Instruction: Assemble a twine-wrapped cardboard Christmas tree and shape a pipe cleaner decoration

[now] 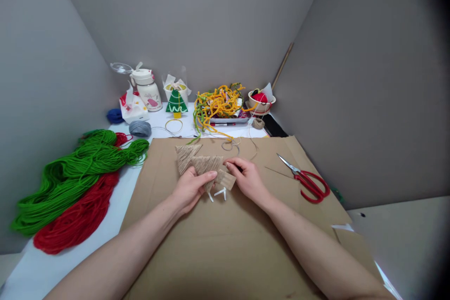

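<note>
A tree shape wrapped in brown twine (197, 161) lies on a sheet of cardboard (228, 243). My left hand (191, 189) grips its lower part, thumb on top and fingers curled underneath. My right hand (248, 178) pinches the twine-wrapped trunk end (225, 179) between thumb and fingers. A thin strand of twine (234, 145) trails from the shape toward the back. Two small white strips (221, 193) lie on the cardboard just below the trunk.
Red-handled scissors (309, 180) lie to the right on the cardboard. Green yarn (80, 164) and red yarn (79, 218) are heaped at the left. At the back stand a white bottle (147, 89), a green felt tree (176, 102), tangled yellow cord (218, 103), a bowl (262, 101) and a grey yarn ball (139, 128).
</note>
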A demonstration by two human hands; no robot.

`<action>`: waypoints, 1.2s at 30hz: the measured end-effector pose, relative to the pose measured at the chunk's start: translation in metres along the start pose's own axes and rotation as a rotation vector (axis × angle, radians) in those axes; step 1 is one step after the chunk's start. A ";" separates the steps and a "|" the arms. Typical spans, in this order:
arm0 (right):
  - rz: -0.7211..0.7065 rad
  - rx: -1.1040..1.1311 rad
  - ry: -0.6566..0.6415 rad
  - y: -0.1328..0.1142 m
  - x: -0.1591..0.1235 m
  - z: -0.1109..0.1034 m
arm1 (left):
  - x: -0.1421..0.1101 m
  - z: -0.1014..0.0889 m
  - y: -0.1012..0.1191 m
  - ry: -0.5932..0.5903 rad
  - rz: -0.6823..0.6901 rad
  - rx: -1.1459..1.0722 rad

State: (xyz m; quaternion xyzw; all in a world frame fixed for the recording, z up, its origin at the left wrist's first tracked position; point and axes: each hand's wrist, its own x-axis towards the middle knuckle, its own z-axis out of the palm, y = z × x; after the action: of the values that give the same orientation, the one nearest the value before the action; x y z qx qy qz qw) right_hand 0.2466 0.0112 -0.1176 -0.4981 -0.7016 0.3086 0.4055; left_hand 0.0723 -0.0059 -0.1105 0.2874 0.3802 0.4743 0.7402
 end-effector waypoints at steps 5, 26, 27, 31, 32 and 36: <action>-0.093 -0.181 -0.096 -0.002 -0.010 0.011 | 0.004 0.000 0.001 0.050 0.128 -0.074; -0.396 -0.542 -0.207 -0.029 -0.027 0.014 | 0.006 0.003 -0.007 0.297 0.201 0.057; -0.407 -0.550 -0.207 -0.029 -0.027 0.015 | 0.006 0.003 -0.007 0.287 0.204 0.057; -0.415 -0.547 -0.183 -0.027 -0.025 0.011 | 0.007 0.001 -0.008 0.261 0.195 0.067; -0.416 -0.546 -0.171 -0.027 -0.024 0.009 | 0.008 0.001 -0.008 0.267 0.186 0.070; -0.393 -0.562 -0.099 -0.027 -0.017 -0.004 | 0.008 0.000 -0.007 0.303 0.139 0.104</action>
State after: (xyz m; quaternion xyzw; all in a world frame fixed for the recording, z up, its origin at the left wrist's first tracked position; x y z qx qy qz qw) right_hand 0.2415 -0.0133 -0.0977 -0.4303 -0.8604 0.0428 0.2697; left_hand 0.0776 -0.0017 -0.1184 0.2762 0.4905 0.5418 0.6241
